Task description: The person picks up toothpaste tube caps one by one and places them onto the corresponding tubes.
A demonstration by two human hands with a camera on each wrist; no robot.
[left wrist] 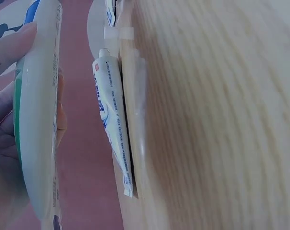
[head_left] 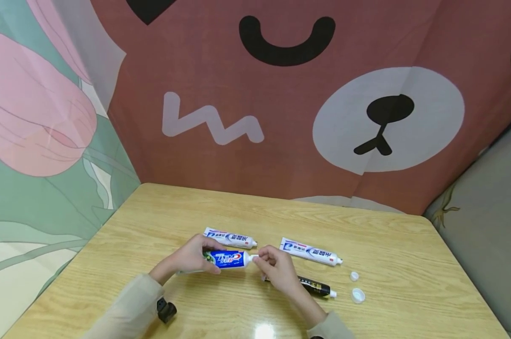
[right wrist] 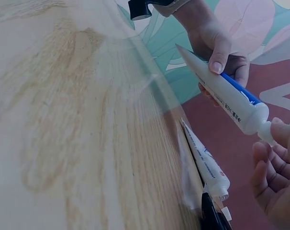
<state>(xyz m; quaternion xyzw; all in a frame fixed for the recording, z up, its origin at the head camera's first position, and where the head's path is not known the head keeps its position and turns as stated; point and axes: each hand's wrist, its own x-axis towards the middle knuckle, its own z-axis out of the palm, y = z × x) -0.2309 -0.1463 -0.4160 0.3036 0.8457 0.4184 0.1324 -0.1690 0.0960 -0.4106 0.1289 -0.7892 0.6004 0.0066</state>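
While the left hand [head_left: 192, 256] grips the body of the blue toothpaste tube [head_left: 227, 259], the right hand [head_left: 276, 266] pinches the white cap [right wrist: 265, 131] at its end between thumb and fingers. The tube is held up off the desk [head_left: 391, 240], roughly level, nearer the left edge than the right, its capped end towards the right edge; the right wrist view shows its pale back. Just beyond it, on the side of the far edge, lies a white tube [head_left: 234, 238]. A second white tube [head_left: 310, 251] lies farther towards the right edge, its narrow end pointing that way. Nearer the person, a black tube [head_left: 316, 286] with a white tip is partly hidden by the right hand. Between these tubes and the right edge sit a small loose cap [head_left: 354, 276] and, just beside it, a wider loose cap [head_left: 358, 295]. Beyond the far edge hangs a reddish-brown backdrop [head_left: 281, 160] with a cartoon face, and beyond the left edge a flowered cloth [head_left: 35, 117]
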